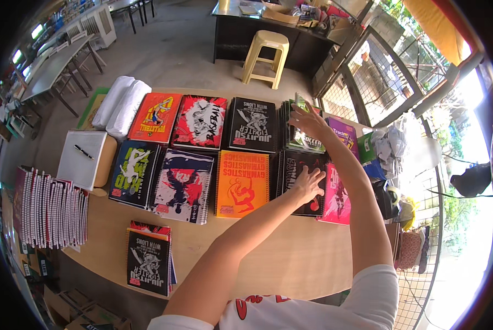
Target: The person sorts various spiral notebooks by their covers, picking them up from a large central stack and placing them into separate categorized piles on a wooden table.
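My right hand (309,123) reaches over a stack of green spiral notebooks (311,144) in the far row, fingers apart at the top cover's left side. Whether any fingertip is under the cover is hidden. Nearer to me, my left hand (309,186) is spread open above a black spiral notebook (291,171), hiding part of its cover. A pink notebook (336,199) lies just right of the left hand. To its left is an orange notebook (242,184). Left of the green stack sits a stack topped by a black notebook with a grey figure (251,125).
A small notebook pile (148,258) lies near the table's front edge. Upright notebooks (54,209) are packed at the left, beside an open white pad with a pen (84,152). White wrapped bundles (121,104) stand behind. Plastic bags (392,151) crowd the right edge; a stool (266,58) stands beyond.
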A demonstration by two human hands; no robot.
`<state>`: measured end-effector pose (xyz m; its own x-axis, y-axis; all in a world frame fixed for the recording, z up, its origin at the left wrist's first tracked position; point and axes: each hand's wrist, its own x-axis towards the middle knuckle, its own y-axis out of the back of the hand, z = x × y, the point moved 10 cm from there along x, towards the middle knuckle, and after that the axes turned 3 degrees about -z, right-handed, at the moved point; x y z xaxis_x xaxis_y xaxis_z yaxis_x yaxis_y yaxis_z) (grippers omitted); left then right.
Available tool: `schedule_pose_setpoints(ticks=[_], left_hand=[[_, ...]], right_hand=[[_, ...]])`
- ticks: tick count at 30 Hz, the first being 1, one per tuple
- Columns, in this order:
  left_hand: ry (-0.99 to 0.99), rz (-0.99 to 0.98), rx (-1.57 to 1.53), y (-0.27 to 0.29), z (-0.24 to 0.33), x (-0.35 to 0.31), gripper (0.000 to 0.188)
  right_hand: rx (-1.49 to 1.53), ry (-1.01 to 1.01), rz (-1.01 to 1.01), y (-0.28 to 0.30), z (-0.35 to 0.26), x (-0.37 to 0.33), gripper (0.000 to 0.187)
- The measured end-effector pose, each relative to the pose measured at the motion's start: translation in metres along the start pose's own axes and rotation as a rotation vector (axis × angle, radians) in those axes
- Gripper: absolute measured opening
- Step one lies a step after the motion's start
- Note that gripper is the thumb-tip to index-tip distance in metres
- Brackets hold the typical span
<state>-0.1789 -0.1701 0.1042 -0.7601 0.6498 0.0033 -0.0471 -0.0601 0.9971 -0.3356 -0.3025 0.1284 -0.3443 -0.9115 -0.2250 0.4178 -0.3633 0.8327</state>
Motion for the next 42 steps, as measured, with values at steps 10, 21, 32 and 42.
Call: schedule_pose_setpoints(ticks=[10, 21, 32, 42], left_hand=[[-0.074, -0.178, 0.236, -0.022, 0.011, 0.037, 0.032], [0.268, 0.710, -0.816, 0.151, -0.010, -0.237, 0.048], [1.461, 0.548, -1.145, -0.062, -0.074, -0.692, 0.067], [0.866, 0.467, -0.569, 0.071, -0.032, -0.447, 0.075]], right_hand=[[0.108, -0.704, 0.528, 0.125, 0.095, -0.198, 0.022], [0.547, -1.244, 0.957, 0.230, -0.061, -0.446, 0.040], [2.061, -0.512, 0.427, 0.200, -0.488, -0.028, 0.071], [1.121, -0.834, 0.963, 0.134, -0.198, -0.170, 0.039]])
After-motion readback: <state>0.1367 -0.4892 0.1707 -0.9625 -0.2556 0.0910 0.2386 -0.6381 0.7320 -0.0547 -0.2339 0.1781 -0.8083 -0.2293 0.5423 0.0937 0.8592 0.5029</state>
